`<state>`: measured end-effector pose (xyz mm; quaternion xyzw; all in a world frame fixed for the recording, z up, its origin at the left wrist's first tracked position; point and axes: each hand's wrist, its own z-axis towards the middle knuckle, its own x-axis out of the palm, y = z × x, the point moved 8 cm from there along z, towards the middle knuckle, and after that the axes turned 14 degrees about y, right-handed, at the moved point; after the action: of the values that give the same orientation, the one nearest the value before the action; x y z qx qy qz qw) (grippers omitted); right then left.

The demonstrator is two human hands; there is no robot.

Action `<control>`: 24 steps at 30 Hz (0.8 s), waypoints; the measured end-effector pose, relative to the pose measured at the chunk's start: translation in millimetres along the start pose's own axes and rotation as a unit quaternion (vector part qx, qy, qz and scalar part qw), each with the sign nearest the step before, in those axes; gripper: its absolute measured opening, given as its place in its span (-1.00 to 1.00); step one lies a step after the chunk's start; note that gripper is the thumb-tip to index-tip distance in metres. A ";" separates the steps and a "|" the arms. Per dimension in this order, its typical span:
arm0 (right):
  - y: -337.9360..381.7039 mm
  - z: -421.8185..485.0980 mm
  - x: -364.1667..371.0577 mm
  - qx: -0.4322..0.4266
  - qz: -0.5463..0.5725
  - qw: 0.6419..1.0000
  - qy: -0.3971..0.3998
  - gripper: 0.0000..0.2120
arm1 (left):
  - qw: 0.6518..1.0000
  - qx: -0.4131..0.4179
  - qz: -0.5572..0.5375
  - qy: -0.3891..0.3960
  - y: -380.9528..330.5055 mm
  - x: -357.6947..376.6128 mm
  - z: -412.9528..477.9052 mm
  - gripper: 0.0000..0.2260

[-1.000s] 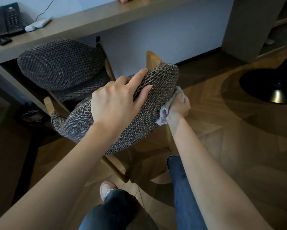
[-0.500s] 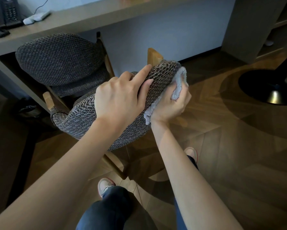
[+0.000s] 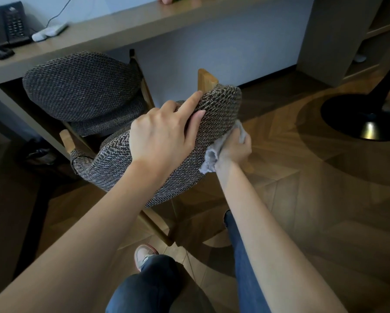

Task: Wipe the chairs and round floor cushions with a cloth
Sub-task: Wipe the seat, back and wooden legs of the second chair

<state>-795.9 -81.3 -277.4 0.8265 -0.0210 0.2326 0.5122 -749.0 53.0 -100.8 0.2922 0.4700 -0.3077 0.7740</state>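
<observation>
The near chair has a woven backrest whose long axis curves from low on the left up to a wooden post at the right. The left hand sits on the middle of the backrest's top edge. Its fingers curl over the rim to the far side, the forefinger points toward the post and the thumb lies on the near face, a steadying grip. The right hand is at the backrest's right end, just below the post. Its fingers are closed round a bunched grey cloth, pressing it to the outer face of the weave. The cloth thus touches the backrest at its right edge, and the right hand is the nearer one for any stroke there. I judge the wipe should follow the curve, leftward and down, while the left hand braces. A second chair stands beyond the backrest, under the worktop.
</observation>
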 end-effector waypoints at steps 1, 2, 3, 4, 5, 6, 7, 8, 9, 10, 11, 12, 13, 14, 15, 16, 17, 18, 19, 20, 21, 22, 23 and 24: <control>17.5 -12.3 5.0 -0.063 0.001 0.998 -0.008 -0.86 | 1.000 0.003 -0.001 -0.001 -0.5 0.4 0.0 -0.62; 34.8 -26.2 10.3 -0.135 0.004 0.991 -0.014 -0.87 | 1.000 0.006 -0.004 0.000 -0.9 1.0 0.3 -0.63; 50.5 -40.9 16.3 -0.207 0.006 0.978 -0.010 -0.86 | 1.000 0.007 -0.007 0.001 -1.0 1.7 0.6 -0.63; 62.0 -54.4 21.5 -0.270 0.003 0.963 -0.005 -0.83 | 1.000 0.008 -0.008 0.001 -0.8 2.1 0.8 -0.63; 68.5 -64.8 24.5 -0.321 -0.003 0.947 -0.009 -0.78 | 1.000 0.009 -0.009 0.002 -0.6 2.4 0.5 -0.63; 71.6 -71.9 24.6 -0.359 -0.011 0.933 -0.021 -0.77 | 1.000 0.010 -0.009 0.003 -0.7 2.3 0.2 -0.63; 72.5 -76.3 23.1 -0.386 -0.017 0.922 -0.035 -0.76 | 1.000 0.012 -0.007 0.003 -0.9 2.2 0.0 -0.63; 71.6 -77.8 22.2 -0.407 -0.022 0.912 -0.044 -0.75 | 1.000 0.012 -0.005 0.004 -0.9 2.0 0.1 -0.63; 69.6 -77.1 22.2 -0.423 -0.027 0.905 -0.047 -0.74 | 1.000 0.011 -0.004 0.005 -0.7 1.8 0.0 -0.63; 66.8 -75.1 22.7 -0.433 -0.031 0.900 -0.046 -0.74 | 1.000 0.010 -0.003 0.007 -0.6 1.9 -0.1 -0.63; 63.4 -71.6 23.0 -0.437 -0.032 0.898 -0.045 -0.74 | 1.000 0.009 -0.002 0.007 -0.8 1.9 -0.2 -0.62; 59.1 -66.8 22.4 -0.434 -0.034 0.899 -0.048 -0.75 | 1.000 0.009 -0.001 0.008 -1.1 1.6 0.0 -0.62; 53.4 -61.3 21.0 -0.425 -0.041 0.902 -0.055 -0.75 | 1.000 0.008 -0.001 0.009 -1.3 1.5 0.2 -0.62; 45.4 -55.2 18.1 -0.409 -0.051 0.909 -0.065 -0.75 | 1.000 0.006 -0.003 0.012 -1.2 1.3 0.1 -0.62; 34.3 -47.3 13.4 -0.380 -0.059 0.920 -0.072 -0.74 | 1.000 0.005 -0.006 0.013 -1.2 1.0 -0.3 -0.62; 20.8 -38.2 7.7 -0.338 -0.064 0.936 -0.073 -0.74 | 1.000 0.005 -0.007 0.012 -1.0 0.6 -0.6 -0.62; 5.4 -28.2 1.9 -0.290 -0.067 0.952 -0.067 -0.74 | 1.000 0.004 -0.007 0.011 -0.8 0.4 -1.0 -0.62; -11.3 -17.8 -3.4 -0.241 -0.075 0.966 -0.060 -0.74 | 1.000 0.004 -0.005 0.010 -0.9 0.4 -1.0 -0.62; -26.8 -8.3 -7.8 -0.197 -0.095 0.975 -0.050 -0.74 | 1.000 0.004 -0.003 0.009 -0.8 0.6 -0.9 -0.62; -39.3 0.0 -10.3 -0.164 -0.122 0.978 -0.035 -0.74 | 1.000 0.004 -0.001 0.008 -1.0 1.1 -0.9 -0.63; -49.2 6.9 -11.0 -0.143 -0.149 0.978 -0.017 -0.74 | 1.000 0.005 -0.001 0.008 -1.0 1.6 -1.0 -0.63; -56.9 12.6 -11.4 -0.123 -0.165 0.979 0.000 -0.73 | 1.000 0.006 -0.001 0.008 -0.9 2.0 -0.9 -0.63; -62.9 16.6 -12.1 -0.099 -0.167 0.981 0.014 -0.73 | 1.000 0.007 -0.002 0.010 -0.8 2.3 -0.6 -0.62; -67.4 18.5 -13.0 -0.073 -0.157 0.985 0.022 -0.72 | 1.000 0.008 -0.002 0.011 -0.5 2.2 -0.4 -0.62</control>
<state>-782.4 -67.8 -345.9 0.7745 0.1033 0.1652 0.6019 -748.8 52.5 -103.1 0.3006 0.4767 -0.3100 0.7657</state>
